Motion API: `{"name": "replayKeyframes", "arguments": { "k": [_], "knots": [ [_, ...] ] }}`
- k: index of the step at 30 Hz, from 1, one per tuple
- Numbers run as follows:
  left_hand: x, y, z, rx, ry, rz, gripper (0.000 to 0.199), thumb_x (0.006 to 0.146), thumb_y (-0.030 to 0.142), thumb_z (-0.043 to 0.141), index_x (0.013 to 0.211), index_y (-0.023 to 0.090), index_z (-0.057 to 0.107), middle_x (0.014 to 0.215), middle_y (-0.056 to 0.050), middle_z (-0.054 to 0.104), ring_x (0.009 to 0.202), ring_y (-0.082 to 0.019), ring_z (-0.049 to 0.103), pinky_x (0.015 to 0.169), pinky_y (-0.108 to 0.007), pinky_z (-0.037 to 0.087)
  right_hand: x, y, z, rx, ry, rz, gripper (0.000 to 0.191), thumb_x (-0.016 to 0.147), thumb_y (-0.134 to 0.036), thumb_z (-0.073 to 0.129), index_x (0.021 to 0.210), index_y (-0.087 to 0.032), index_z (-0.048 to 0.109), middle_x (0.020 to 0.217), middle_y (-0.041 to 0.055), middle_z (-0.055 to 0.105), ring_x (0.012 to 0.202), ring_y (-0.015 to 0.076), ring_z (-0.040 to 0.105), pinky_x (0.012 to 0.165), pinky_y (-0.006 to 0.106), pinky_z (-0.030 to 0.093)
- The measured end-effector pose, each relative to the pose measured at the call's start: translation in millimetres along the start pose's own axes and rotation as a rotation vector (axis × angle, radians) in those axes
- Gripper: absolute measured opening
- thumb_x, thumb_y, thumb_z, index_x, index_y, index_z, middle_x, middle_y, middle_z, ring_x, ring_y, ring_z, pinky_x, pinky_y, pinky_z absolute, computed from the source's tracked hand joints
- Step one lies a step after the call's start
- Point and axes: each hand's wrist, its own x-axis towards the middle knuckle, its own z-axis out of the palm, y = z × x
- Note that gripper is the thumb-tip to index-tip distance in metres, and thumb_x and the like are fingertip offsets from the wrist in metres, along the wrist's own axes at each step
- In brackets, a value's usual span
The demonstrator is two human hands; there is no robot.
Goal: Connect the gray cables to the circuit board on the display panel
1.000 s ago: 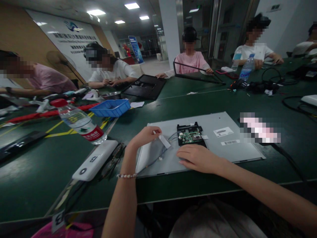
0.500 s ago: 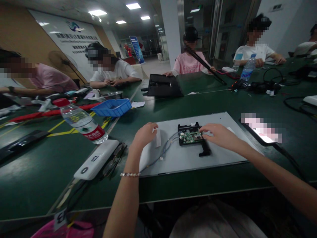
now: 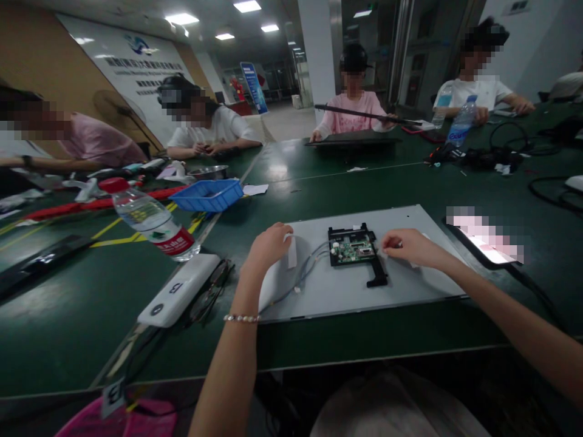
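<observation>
A grey metal panel (image 3: 319,297) lies on the green table. On it sits a black bracket (image 3: 377,270) around a green circuit board (image 3: 353,250), with thin grey-blue cables (image 3: 311,262) running to the lower left. My left hand (image 3: 273,243) is at the panel's left edge, its fingers curled at the top of a whitish strip (image 3: 292,252); its grip is partly hidden. Just right of the bracket, my right hand (image 3: 405,246) hovers over the panel with thumb and fingertips drawn together. Whatever they may hold is too small to make out.
To the left are a red-capped bottle (image 3: 157,224), white power bank (image 3: 180,291), glasses (image 3: 212,291) and blue basket (image 3: 209,195). A lit phone (image 3: 485,240) with a cable lies right. Several people sit across the table.
My right hand has moved right, away from the circuit board, and its fingertips have drawn together. Across the table, a person in pink has lowered a long dark strip and tilted a black panel flatter.
</observation>
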Motion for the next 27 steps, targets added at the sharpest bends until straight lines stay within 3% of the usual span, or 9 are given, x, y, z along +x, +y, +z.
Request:
{"name": "replayKeyframes", "arguments": {
  "k": [4, 8, 11, 14, 20, 24, 27],
  "knots": [
    [0, 0, 1.2, -0.001, 0.008, 0.012, 0.029, 0.089, 0.028, 0.04, 0.107, 0.021, 0.061, 0.111, -0.007, 0.06, 0.093, -0.021, 0.062, 0.077, -0.029, 0.047, -2, 12, -12, 0.019, 0.071, 0.091, 0.016, 0.079, -0.028, 0.057, 0.088, -0.019, 0.067, 0.085, 0.0056, 0.069, 0.078, 0.0185, 0.064, 0.07, 0.031, 0.049],
    [1, 1, 1.4, 0.009, 0.005, 0.017, 0.03, 0.09, 0.028, 0.038, 0.108, 0.021, 0.061, 0.11, -0.007, 0.06, 0.093, -0.022, 0.062, 0.078, -0.03, 0.048, -2, 29, -26, -0.173, 0.143, 0.15, 0.022, 0.08, -0.033, 0.056, 0.09, -0.018, 0.069, 0.086, 0.008, 0.069, 0.077, 0.0206, 0.064, 0.068, 0.033, 0.048],
    [0, 3, 1.3, 0.011, -0.014, 0.013, 0.029, 0.09, 0.028, 0.039, 0.108, 0.02, 0.061, 0.111, -0.007, 0.061, 0.095, -0.021, 0.061, 0.081, -0.029, 0.047, 3, 34, -34, -0.316, 0.194, 0.124, 0.03, 0.082, -0.039, 0.055, 0.097, -0.017, 0.068, 0.099, 0.0106, 0.066, 0.085, 0.0234, 0.063, 0.072, 0.035, 0.048],
    [0, 4, 1.5, 0.012, -0.019, 0.004, 0.029, 0.09, 0.028, 0.039, 0.108, 0.021, 0.061, 0.112, -0.007, 0.061, 0.094, -0.02, 0.061, 0.081, -0.028, 0.047, 14, 24, -38, -0.389, 0.186, -0.004, 0.032, 0.085, -0.039, 0.052, 0.104, -0.017, 0.066, 0.106, 0.0112, 0.064, 0.094, 0.0248, 0.061, 0.08, 0.036, 0.047],
    [1, 3, 2.6, 0.012, -0.006, 0.028, 0.029, 0.09, 0.027, 0.039, 0.107, 0.021, 0.061, 0.11, -0.007, 0.061, 0.092, -0.02, 0.062, 0.082, -0.029, 0.047, 54, -11, -13, -0.434, 0.106, -0.269, 0.033, 0.088, -0.036, 0.051, 0.111, -0.016, 0.063, 0.113, 0.0115, 0.062, 0.103, 0.0238, 0.058, 0.089, 0.034, 0.044],
    [0, 4, 2.4, -0.001, -0.005, 0.03, 0.028, 0.089, 0.025, 0.04, 0.107, 0.02, 0.061, 0.11, -0.007, 0.061, 0.094, -0.02, 0.062, 0.084, -0.029, 0.047, 81, -16, 5, -0.486, 0.034, -0.256, 0.025, 0.086, -0.03, 0.054, 0.101, -0.016, 0.068, 0.102, 0.0104, 0.067, 0.095, 0.0224, 0.061, 0.083, 0.03, 0.044],
    [0, 4, 2.6, -0.013, -0.014, 0.021, 0.028, 0.089, 0.025, 0.04, 0.108, 0.021, 0.061, 0.111, -0.007, 0.061, 0.096, -0.02, 0.061, 0.085, -0.028, 0.046, 90, -16, 8, -0.494, 0.048, -0.2, 0.02, 0.086, -0.022, 0.052, 0.093, -0.019, 0.071, 0.095, 0.0066, 0.07, 0.089, 0.0203, 0.063, 0.077, 0.027, 0.044]
  ]
}}
